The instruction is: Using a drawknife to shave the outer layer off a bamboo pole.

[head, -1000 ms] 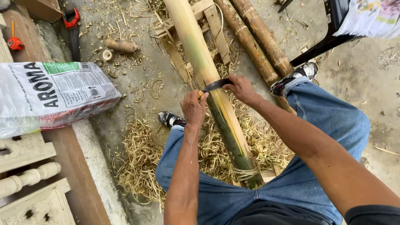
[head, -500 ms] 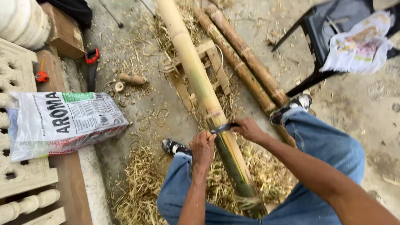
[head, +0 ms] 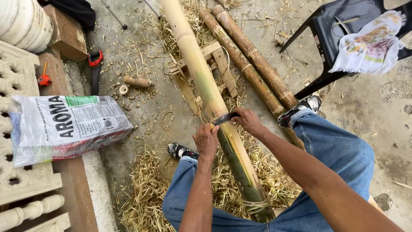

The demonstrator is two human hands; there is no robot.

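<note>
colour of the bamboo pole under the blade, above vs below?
Head view: bamboo pole is pale yellow above the blade, dark green below.

Beyond the grip the bamboo pole (head: 193,60) ran unobstructed; 2 brown poles (head: 253,64) crowded its right, a wooden frame (head: 214,64) sat underneath.

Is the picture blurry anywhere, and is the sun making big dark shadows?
Head view: soft, even daylight, no hard shadows, only faint shade under the black chair; the bamboo pole, the blade and both hands, left hand and right hand, look sharp; the near forearms at the bottom edge look stretched by the wide lens; no glare.
</note>
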